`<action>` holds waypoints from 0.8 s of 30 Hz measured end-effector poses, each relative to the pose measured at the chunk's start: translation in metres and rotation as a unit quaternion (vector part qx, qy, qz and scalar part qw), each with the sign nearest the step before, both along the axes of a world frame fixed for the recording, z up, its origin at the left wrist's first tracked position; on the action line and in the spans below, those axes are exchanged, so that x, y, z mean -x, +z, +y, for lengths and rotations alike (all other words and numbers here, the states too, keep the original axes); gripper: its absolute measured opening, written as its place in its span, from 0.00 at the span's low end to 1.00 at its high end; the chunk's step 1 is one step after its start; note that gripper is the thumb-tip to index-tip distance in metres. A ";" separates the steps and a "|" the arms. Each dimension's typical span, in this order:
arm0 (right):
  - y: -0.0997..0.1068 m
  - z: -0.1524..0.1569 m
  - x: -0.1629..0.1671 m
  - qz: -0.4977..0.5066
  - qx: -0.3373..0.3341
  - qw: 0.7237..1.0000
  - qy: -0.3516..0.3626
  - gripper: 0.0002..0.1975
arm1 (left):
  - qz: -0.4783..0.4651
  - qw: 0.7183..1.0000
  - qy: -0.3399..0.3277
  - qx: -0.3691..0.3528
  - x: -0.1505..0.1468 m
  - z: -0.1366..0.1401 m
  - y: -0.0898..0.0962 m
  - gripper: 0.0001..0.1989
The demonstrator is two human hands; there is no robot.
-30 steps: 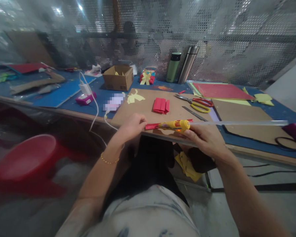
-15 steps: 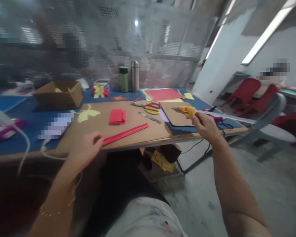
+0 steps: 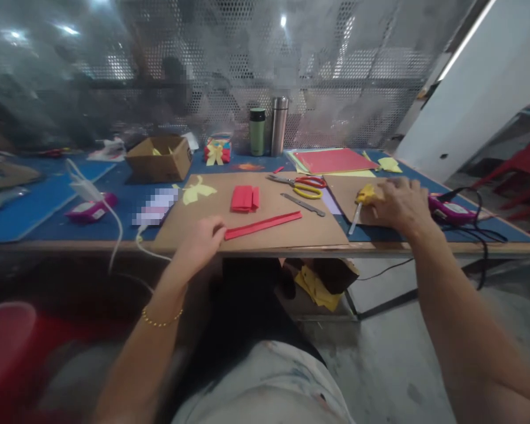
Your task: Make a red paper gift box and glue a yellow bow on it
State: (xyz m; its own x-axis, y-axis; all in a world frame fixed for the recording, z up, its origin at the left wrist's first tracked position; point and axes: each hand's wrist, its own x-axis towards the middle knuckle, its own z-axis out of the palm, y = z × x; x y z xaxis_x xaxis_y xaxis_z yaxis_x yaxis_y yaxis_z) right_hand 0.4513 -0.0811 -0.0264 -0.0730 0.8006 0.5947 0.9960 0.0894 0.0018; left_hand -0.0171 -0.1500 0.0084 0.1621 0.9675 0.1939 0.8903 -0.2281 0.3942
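Note:
My left hand [image 3: 205, 238], with a beaded bracelet on its wrist, pinches the near left end of a folded red paper strip [image 3: 265, 225]. The strip slants across a brown cardboard sheet [image 3: 194, 227]. My right hand [image 3: 404, 203] is closed around a yellow glue gun [image 3: 366, 194] low over a smaller cardboard piece [image 3: 342, 191]; a whitish glue stick [image 3: 355, 219] juts toward me from it. Beyond the strip lie a folded red paper stack [image 3: 244, 199], a grey metal blade [image 3: 303, 205], and scissors [image 3: 309, 187] with red and yellow handles.
A yellow paper cutout [image 3: 198, 191] lies at the cardboard's left. Behind stand an open box [image 3: 159, 159], a green flask [image 3: 257, 132] and a steel flask [image 3: 280, 126]. Red paper [image 3: 335, 160] lies at the back right. Purple devices [image 3: 453, 209] with cables flank the work area.
My right hand has come down and inward with the glue gun, which has turned so its glue stick points toward me. My left hand still pinches the strip. The view has swung left.

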 end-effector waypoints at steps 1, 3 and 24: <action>0.005 -0.005 0.017 0.015 -0.041 0.999 -0.003 0.14 | 0.000 1.000 -0.001 -0.002 0.000 0.000 -0.001 0.12; 0.013 -0.014 0.060 0.042 -0.053 0.990 0.123 0.13 | 0.002 1.000 0.003 -0.005 -0.001 0.000 -0.002 0.12; -0.017 -0.041 0.204 0.033 0.082 0.925 0.370 0.18 | -0.012 0.999 -0.045 -0.024 -0.003 -0.007 -0.011 0.16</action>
